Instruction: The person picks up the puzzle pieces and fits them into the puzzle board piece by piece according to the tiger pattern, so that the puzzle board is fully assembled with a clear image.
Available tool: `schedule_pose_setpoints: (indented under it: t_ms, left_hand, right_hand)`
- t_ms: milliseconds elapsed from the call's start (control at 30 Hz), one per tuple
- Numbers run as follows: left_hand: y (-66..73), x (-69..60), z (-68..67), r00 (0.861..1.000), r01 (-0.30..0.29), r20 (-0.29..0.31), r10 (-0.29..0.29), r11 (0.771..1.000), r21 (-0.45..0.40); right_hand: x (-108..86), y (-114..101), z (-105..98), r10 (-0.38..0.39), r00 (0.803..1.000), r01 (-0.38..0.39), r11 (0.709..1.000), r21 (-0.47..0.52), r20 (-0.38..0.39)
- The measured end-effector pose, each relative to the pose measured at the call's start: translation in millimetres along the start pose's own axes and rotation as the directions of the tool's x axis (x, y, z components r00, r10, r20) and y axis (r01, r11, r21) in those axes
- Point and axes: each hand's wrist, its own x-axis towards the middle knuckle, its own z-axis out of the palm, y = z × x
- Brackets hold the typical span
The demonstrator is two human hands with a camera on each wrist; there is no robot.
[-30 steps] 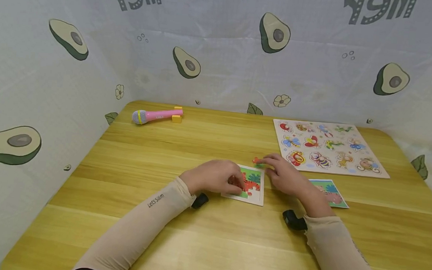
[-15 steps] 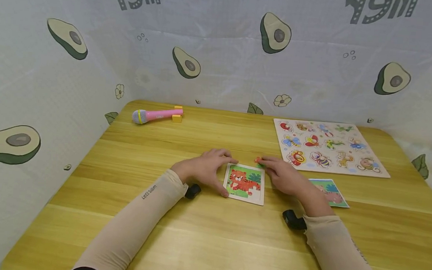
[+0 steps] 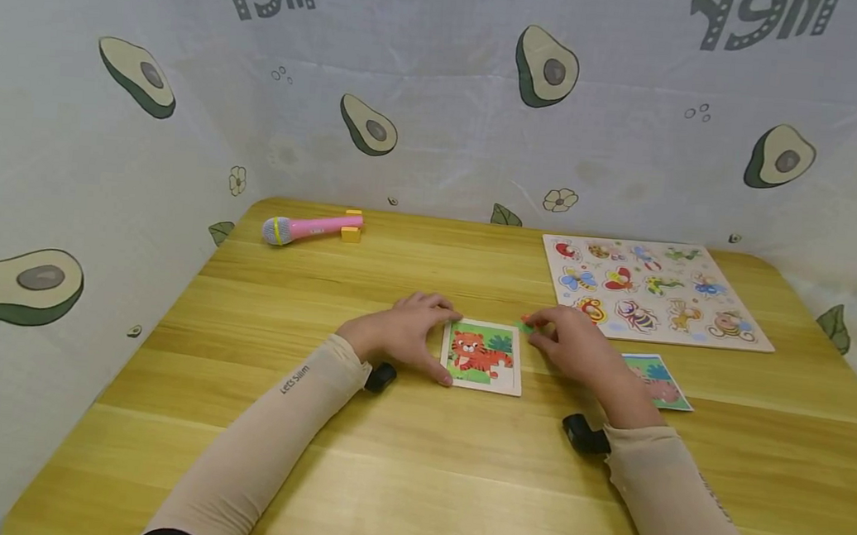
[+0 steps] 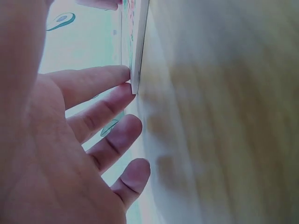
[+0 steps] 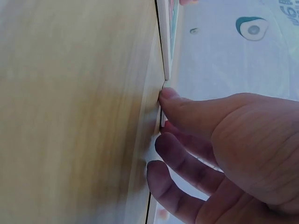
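Note:
A small jigsaw puzzle board (image 3: 478, 356) with a tiger picture lies mid-table; a pale gap shows at its lower right. My left hand (image 3: 403, 330) holds the board's left side, thumb at the near corner and index finger at the far one. In the left wrist view that index fingertip meets the end of the board (image 4: 138, 51), the other fingers spread loosely. Beside the board's far right corner, my right hand (image 3: 576, 344) pinches a red-and-green puzzle piece (image 3: 525, 327) between thumb and index finger. The right wrist view shows the piece edge-on, partly covered by the fingers.
A picture card (image 3: 655, 383) lies partly under the right forearm. Behind it sits a larger insect puzzle board (image 3: 658, 292). A pink toy microphone (image 3: 315, 228) rests on yellow blocks (image 3: 351, 235) at the far left. Avocado-print cloth (image 3: 439, 119) encloses the table's back and sides.
My left hand first withdrew from the board's picture to its left edge; the board has since shifted slightly away and left. My right hand has drawn the piece slightly nearer and now pinches it.

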Motion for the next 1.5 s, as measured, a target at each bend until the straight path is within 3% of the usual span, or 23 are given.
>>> schedule_pose_setpoints:
  t_ms: [100, 367, 833, 1500]
  left_hand:
    - [-0.6, -0.1, -0.7, 1.0, 0.005, 0.003, -0.005, 1.0, -0.001]
    - [-3.1, -0.9, -4.0, 1.0, 0.018, 0.018, -0.018, 1.0, 0.012]
    - [-11.6, -7.0, -11.6, 0.997, 0.07, 0.013, -0.07, 0.998, -0.003]
    - [-9.7, -4.4, -10.8, 0.998, 0.055, 0.013, -0.055, 0.998, -0.029]
  right_hand:
    - [0.2, 0, 0, -0.003, 1.0, 0.003, 1.0, 0.008, -0.006]
    - [-1.9, -2, 3, -0.036, 0.999, 0.038, 0.996, -0.083, 0.018]
    - [-1.7, -6, 3, -0.034, 0.999, 0.032, 0.999, -0.028, -0.043]
    - [-3.0, -7, -2, 0.036, 0.997, -0.036, 0.999, 0.002, 0.063]
